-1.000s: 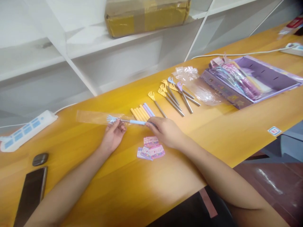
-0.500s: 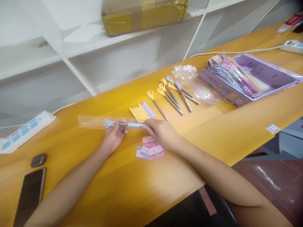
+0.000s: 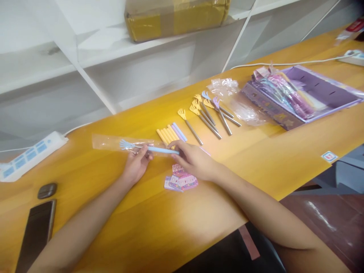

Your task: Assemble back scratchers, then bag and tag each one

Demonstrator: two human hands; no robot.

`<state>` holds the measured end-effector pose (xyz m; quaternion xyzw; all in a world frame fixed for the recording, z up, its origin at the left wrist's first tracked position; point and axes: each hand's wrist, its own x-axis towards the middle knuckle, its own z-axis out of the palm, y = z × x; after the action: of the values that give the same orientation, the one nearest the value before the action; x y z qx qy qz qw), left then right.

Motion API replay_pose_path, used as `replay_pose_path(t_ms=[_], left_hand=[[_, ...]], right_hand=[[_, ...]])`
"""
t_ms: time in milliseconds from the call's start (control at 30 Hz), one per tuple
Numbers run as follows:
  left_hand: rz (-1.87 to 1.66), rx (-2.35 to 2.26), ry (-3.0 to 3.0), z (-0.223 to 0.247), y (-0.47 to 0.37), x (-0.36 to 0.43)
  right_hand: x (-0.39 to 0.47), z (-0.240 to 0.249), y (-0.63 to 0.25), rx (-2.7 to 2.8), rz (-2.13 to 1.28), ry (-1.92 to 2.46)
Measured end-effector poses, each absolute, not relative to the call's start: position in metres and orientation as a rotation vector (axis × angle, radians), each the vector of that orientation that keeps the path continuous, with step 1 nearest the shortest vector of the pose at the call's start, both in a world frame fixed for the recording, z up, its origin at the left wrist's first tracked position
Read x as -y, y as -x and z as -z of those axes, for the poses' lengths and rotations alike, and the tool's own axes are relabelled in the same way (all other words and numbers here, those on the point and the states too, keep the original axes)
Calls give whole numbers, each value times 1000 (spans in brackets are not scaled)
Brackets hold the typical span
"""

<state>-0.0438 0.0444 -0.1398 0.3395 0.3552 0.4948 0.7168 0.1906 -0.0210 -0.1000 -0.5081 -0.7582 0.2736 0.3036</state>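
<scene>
A light-blue back scratcher (image 3: pixel 162 150) with a hand-shaped head lies mostly inside a long clear plastic sleeve (image 3: pixel 102 142). My left hand (image 3: pixel 137 163) is closed on the sleeve and the metal shaft within it, thumb on top. My right hand (image 3: pixel 197 159) is curled around the handle's end, which shows between thumb and forefinger. Just beyond it lie several yellow, purple and blue handle tubes (image 3: pixel 169 134). Small pink and purple printed cards (image 3: pixel 182 181) rest on the table below my hands.
Several back scratchers with bare metal shafts (image 3: pixel 209 118) lie farther back, beside crumpled clear plastic bags (image 3: pixel 246 110). A purple box (image 3: pixel 327 89) holds packaged ones. At left are a power strip (image 3: pixel 34 153), a small dark case (image 3: pixel 47 190) and a phone (image 3: pixel 36 227). White shelves back the table.
The back scratcher has slid left, deeper into the sleeve, its head nearer the closed end. My right hand's fingers have loosened and shifted around the handle's end.
</scene>
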Motion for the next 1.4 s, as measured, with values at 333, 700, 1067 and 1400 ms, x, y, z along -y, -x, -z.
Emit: replay_pose_path(t_ms=[333, 700, 1067, 1400], left_hand=[[-990, -794, -910, 148, 46, -45], [-519, -784, -1453, 142, 54, -32], [-758, -758, -1127, 140, 50, -42], [-697, -748, -1196, 138, 51, -40]], right_hand=[[15, 97, -201, 1886, -857, 1071], [20, 114, -185, 2043, -707, 1166], [21, 110, -194, 2245, -553, 970], [23, 103, -183, 2239, -272, 799]])
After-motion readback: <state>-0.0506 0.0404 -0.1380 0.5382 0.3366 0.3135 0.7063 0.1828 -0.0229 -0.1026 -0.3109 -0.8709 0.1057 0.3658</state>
